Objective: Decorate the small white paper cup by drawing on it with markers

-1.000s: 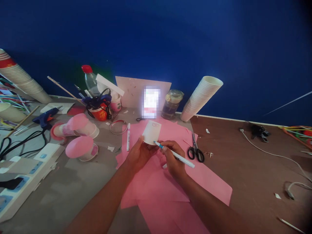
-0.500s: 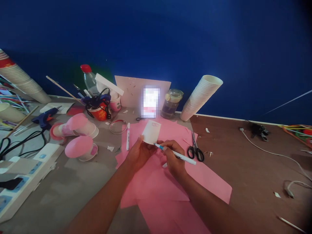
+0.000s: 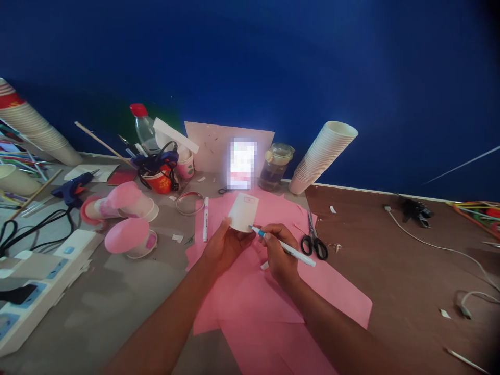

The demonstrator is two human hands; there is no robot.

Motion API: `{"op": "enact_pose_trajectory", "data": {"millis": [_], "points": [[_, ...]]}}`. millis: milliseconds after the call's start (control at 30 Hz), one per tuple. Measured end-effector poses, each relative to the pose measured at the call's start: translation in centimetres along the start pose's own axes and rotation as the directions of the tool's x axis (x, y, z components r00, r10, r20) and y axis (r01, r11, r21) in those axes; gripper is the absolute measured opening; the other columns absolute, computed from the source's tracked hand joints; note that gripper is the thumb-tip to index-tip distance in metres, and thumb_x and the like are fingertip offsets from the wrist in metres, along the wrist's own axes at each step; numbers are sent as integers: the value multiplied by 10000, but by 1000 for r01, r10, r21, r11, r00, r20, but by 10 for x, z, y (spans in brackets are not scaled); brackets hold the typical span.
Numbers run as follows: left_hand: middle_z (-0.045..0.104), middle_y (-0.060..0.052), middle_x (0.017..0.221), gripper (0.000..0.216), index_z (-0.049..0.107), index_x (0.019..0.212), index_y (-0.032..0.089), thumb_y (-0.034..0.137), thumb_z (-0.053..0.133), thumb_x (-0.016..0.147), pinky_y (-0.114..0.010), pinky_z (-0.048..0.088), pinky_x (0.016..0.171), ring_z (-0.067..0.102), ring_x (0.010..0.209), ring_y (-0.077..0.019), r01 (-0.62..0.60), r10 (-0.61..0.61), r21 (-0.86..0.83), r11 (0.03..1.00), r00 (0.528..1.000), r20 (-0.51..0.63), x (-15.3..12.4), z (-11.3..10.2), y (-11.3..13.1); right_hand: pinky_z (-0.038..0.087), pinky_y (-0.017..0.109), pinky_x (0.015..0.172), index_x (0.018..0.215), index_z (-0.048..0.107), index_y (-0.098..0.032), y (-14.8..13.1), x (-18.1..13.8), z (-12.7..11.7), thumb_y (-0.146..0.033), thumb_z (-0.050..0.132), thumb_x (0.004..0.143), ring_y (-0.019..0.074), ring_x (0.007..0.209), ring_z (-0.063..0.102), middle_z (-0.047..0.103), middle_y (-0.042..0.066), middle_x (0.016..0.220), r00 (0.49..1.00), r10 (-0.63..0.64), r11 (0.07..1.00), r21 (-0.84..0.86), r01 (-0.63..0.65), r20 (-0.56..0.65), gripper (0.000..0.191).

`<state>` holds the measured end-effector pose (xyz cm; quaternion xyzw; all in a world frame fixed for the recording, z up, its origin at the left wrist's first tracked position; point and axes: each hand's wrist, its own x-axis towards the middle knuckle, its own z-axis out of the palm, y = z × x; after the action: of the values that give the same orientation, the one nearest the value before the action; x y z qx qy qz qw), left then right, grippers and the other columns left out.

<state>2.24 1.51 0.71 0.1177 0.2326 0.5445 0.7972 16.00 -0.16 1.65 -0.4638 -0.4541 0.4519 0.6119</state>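
My left hand (image 3: 224,245) is closed around the lower end of a white paper cup (image 3: 244,212), which is tilted and bears a small red printed mark near its top. My right hand (image 3: 280,251) grips a marker (image 3: 291,251) with a white barrel and a blue tip section. The marker's tip is at the cup's lower right edge; whether it touches I cannot tell. Beneath both hands lie overlapping sheets of pink paper (image 3: 250,302). Another white marker (image 3: 205,219) rests left of the cup. Black-handled scissors (image 3: 313,245) lie right of my right hand.
Pink-decorated cups (image 3: 127,236), a glue gun (image 3: 74,186) and a power strip (image 3: 50,284) are on the left. At the back stand a blurred bright screen (image 3: 242,164), a lidded jar (image 3: 275,166) and a leaning stack of paper cups (image 3: 324,156). A white cable (image 3: 437,239) runs along the right.
The marker in my right hand has shifted slightly right along the cup's lower edge. My left hand and the cup stay nearly in place.
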Motion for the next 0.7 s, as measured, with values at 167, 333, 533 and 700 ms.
{"op": "enact_pose_trajectory", "data": {"millis": [167, 333, 533, 700], "points": [[724, -100, 924, 332, 663, 1038, 123, 409, 591, 884, -348, 556, 851, 674, 803, -173, 2, -2, 10, 1000, 1000, 14, 0, -2, 0, 507, 323, 664, 736, 656, -217, 1, 0, 0, -220, 586, 753, 148, 647, 587, 659, -5, 687, 1000, -1, 1000, 3, 1, 24, 72], [705, -81, 837, 320, 673, 957, 120, 420, 592, 882, -326, 556, 811, 643, 722, -147, -11, 11, 16, 1000, 999, 33, -1, -1, 0, 514, 337, 680, 723, 660, -218, 1, -1, 0, -207, 576, 747, 155, 688, 608, 719, 23, 817, 998, -5, 1000, 10, 5, 61, 88], [721, -99, 907, 321, 667, 996, 120, 410, 609, 870, -345, 554, 851, 671, 805, -175, -2, 2, 23, 1000, 1000, 0, -1, 1, 0, 515, 320, 620, 753, 643, -212, -4, -2, 2, -237, 565, 779, 164, 659, 591, 652, 5, 687, 1000, -5, 999, -40, 5, 0, 86], [722, -94, 921, 350, 653, 1060, 122, 414, 608, 871, -351, 547, 879, 669, 810, -170, -1, 1, 7, 1000, 1000, -7, 0, -2, 0, 479, 289, 559, 749, 630, -211, -4, -1, 2, -237, 560, 775, 139, 581, 532, 589, -22, 617, 1000, 2, 999, -36, -3, -11, 79]]}}
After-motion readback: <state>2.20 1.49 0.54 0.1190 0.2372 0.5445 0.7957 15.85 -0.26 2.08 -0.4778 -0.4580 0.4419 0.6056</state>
